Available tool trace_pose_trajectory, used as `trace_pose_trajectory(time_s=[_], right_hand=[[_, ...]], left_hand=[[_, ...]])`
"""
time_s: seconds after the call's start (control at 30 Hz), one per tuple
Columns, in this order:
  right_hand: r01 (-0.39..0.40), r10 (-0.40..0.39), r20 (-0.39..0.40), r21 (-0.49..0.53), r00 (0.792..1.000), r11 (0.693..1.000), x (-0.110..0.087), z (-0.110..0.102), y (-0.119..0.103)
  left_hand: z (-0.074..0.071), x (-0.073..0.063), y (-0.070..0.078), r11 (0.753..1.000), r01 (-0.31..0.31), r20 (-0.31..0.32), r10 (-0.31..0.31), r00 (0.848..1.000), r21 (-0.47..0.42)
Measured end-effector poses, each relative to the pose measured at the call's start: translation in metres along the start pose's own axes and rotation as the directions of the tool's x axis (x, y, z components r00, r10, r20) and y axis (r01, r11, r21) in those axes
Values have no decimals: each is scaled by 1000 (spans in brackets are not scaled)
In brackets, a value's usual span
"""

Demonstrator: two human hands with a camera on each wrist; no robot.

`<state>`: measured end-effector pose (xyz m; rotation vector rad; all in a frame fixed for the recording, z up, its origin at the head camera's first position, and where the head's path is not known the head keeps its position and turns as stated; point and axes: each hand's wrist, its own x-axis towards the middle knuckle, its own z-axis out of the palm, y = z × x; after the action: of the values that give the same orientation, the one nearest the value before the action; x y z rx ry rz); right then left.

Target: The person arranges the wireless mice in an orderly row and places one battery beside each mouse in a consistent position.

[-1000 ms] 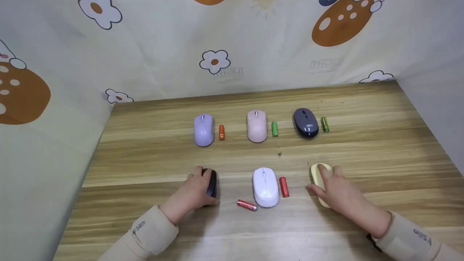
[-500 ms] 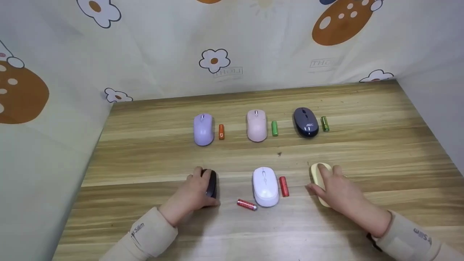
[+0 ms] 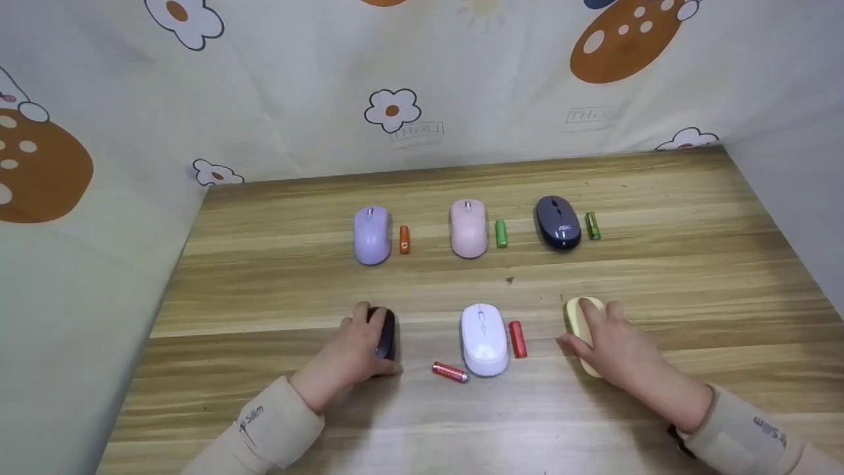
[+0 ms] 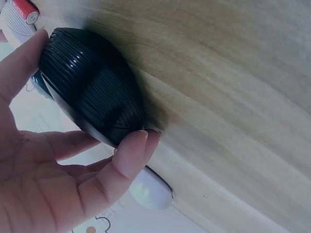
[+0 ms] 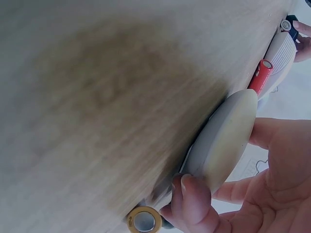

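Observation:
My left hand [image 3: 346, 353] grips a black computer mouse [image 3: 387, 333] at the front left of the table, thumb on one side and fingers on the other. The left wrist view shows fine ribs on this black mouse [image 4: 92, 77]. At the right, my right hand [image 3: 620, 346] holds a pale yellow mouse [image 3: 575, 316] between thumb and fingers. A gold-ended battery [image 5: 144, 221] lies beside this yellow mouse [image 5: 228, 141] in the right wrist view. Between the hands sit a white mouse [image 3: 484, 340] and two red batteries, one upright in view [image 3: 517, 340], one slanted [image 3: 450, 372].
Farther back stand a purple mouse [image 3: 372, 235] with an orange battery [image 3: 404, 239], a pink mouse [image 3: 469, 229] with a green battery [image 3: 501, 234], and a dark AOC mouse [image 3: 558, 223] with another green battery [image 3: 593, 225]. A patterned cloth [image 3: 297, 99] hangs behind the table.

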<state>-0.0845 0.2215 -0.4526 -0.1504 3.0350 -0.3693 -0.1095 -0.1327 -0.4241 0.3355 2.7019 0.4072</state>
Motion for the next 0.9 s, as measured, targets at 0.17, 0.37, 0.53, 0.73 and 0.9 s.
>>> trace_pose_trajectory(time_s=[0.17, 0.37, 0.53, 0.73, 0.9], right_hand=[[-9, 9, 7, 1, 1000, 1000, 0, -1, 0], [16, -16, -1, -12, 1000, 1000, -1, -1, 0], [14, -14, 8, -10, 1000, 1000, 0, -2, 0], [15, -15, 15, 6, 1000, 1000, 0, -1, 0], [15, -15, 12, 10, 1000, 1000, 0, -1, -1]], left_hand=[[1, -2, 7, 989, -71, -81, 82, 993, 130], [8, -6, 28, 911, -249, -233, 334, 913, 327], [24, -5, 44, 822, -395, -248, 517, 819, 411], [43, -5, 54, 736, -483, -194, 623, 758, 475], [50, -4, 56, 648, -500, -141, 681, 719, 575]])
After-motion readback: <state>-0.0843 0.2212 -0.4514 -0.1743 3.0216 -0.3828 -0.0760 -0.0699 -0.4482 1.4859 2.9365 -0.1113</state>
